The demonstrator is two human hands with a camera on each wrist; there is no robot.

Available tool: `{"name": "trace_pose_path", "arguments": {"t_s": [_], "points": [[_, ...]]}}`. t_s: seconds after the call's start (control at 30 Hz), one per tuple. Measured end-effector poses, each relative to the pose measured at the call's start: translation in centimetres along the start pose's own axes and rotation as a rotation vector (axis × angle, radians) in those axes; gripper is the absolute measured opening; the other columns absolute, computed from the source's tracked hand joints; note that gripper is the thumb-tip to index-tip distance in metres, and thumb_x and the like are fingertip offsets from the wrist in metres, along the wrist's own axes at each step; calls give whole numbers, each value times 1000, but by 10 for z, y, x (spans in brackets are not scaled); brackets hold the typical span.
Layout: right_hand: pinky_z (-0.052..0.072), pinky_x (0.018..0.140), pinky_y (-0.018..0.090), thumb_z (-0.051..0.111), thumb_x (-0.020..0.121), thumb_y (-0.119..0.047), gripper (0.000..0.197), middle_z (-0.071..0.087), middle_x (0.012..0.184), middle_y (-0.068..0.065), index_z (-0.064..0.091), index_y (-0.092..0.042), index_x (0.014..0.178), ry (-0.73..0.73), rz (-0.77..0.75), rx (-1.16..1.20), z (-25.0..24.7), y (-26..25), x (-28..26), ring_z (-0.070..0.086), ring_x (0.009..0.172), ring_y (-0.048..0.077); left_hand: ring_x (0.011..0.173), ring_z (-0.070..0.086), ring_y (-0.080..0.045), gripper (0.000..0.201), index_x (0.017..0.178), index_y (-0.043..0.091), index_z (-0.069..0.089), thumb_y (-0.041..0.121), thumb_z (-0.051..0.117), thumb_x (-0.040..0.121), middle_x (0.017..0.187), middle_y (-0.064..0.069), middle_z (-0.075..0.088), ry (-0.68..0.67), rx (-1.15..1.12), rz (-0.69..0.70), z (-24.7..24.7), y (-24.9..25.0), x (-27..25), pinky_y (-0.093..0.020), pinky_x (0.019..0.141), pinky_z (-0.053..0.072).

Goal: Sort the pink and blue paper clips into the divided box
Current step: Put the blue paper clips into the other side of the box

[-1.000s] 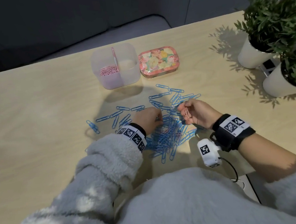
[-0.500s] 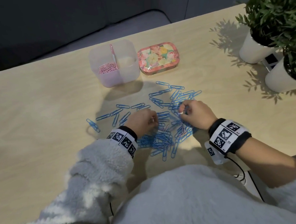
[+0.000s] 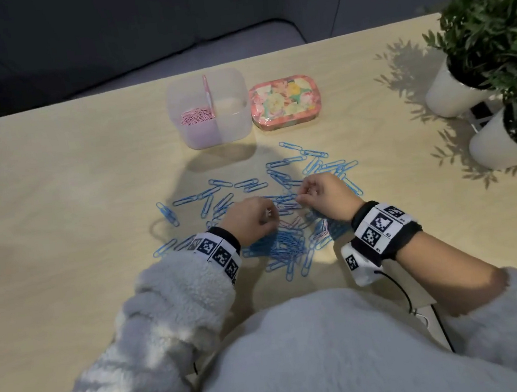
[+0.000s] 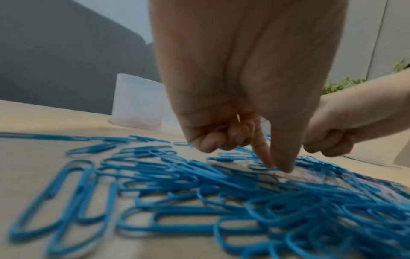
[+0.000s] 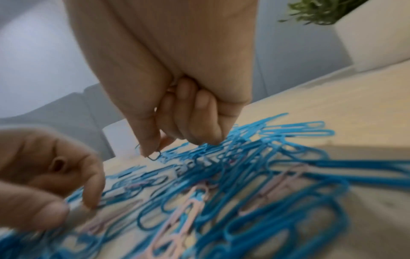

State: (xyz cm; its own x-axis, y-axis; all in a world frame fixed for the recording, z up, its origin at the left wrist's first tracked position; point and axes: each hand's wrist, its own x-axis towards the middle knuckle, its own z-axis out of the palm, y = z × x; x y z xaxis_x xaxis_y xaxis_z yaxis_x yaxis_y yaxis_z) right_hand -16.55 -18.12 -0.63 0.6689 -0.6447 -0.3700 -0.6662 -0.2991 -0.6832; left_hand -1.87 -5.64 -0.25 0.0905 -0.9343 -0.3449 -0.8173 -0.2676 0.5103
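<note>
Right hand (image 5: pixel 155 98) pinches a blue clip (image 5: pixel 155 155) (fingers curled); left hand (image 4: pixel 244 105) presses the pile (image 4: pixel 199 184), grip unclear

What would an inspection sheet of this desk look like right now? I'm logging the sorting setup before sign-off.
Surface: light wooden table, shadowed near the box.
Job's things: divided box with pink clips in its left compartment, right one looks empty; blue clips heaped and scattered on the table, a few pink among them.
Clutter: floral tin beside the box; two potted plants at right.
Grippers: left hand and right hand both down in the pile, fingers curled; the right pinches a clip.
Cables: black cable below the right wrist.
Surroundings: grey sofa behind the table.
</note>
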Motion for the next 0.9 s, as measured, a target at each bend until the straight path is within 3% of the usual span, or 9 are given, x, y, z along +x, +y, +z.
{"name": "trace_pose_path", "arguments": {"t_s": [0.07,0.17,0.3,0.4,0.5,0.57,0.67,0.77,0.9], "points": [[33,56,27,68,79,-15,27,52,57,1,52,-25,58,62,28,28,-7,8,2,45,55,15,95,58,-24,14,95,17,64,26,61,84,100,-6,64,-11,15,37,5,5,3,-32,77,44],[34,59,27,64,78,-19,10,47,53,-7,60,-22,69,109,21,-122,-11,12,-3,48,60,18,95,57,-22,14,96,15,63,24,59,86,101,-5,61,-25,59,81,8,11,6,-28,74,39],[30,63,26,67,77,-23,9,41,54,-8,69,-21,86,-50,-143,-245,-1,0,-16,46,67,16,97,56,-25,15,95,11,61,23,59,86,103,-9,60,-50,51,59,10,7,6,-29,78,39],[36,67,27,65,78,-27,13,57,72,-5,69,-23,90,-148,-197,-379,8,-6,-20,55,79,19,92,56,-25,13,90,8,62,20,61,85,97,-12,62,-70,-51,19,6,3,2,-30,77,40],[38,69,29,62,80,-26,8,67,91,1,65,-21,85,-190,-176,-439,11,-4,-18,60,91,23,73,57,-19,9,85,9,61,16,57,87,77,-4,62,-80,-262,-79,-4,-3,-1,-24,61,40],[38,69,29,60,82,-23,5,67,91,3,62,-19,84,-207,-157,-421,11,-1,-16,61,92,25,63,50,-14,11,84,8,61,17,56,87,67,2,56,-70,-378,-138,-12,-8,-1,-22,57,37],[39,70,30,58,83,-21,10,68,93,4,60,-17,92,-163,-166,-399,6,4,-18,60,93,27,59,49,-11,17,85,2,63,18,59,87,67,-2,55,-41,-478,-179,-23,-14,2,-22,59,40],[39,70,30,58,83,-21,16,67,96,4,62,-18,98,-146,-197,-403,4,2,-18,60,93,26,48,52,2,15,86,0,64,15,65,84,64,-2,58,-79,-563,-183,-29,-17,6,-11,51,45],[39,69,27,56,80,-17,12,66,90,1,64,-18,88,-201,-176,-463,9,-1,-17,60,88,22,55,53,-3,18,92,5,67,17,71,79,68,0,59,-55,-456,-197,-32,-20,9,-8,52,43]]}}
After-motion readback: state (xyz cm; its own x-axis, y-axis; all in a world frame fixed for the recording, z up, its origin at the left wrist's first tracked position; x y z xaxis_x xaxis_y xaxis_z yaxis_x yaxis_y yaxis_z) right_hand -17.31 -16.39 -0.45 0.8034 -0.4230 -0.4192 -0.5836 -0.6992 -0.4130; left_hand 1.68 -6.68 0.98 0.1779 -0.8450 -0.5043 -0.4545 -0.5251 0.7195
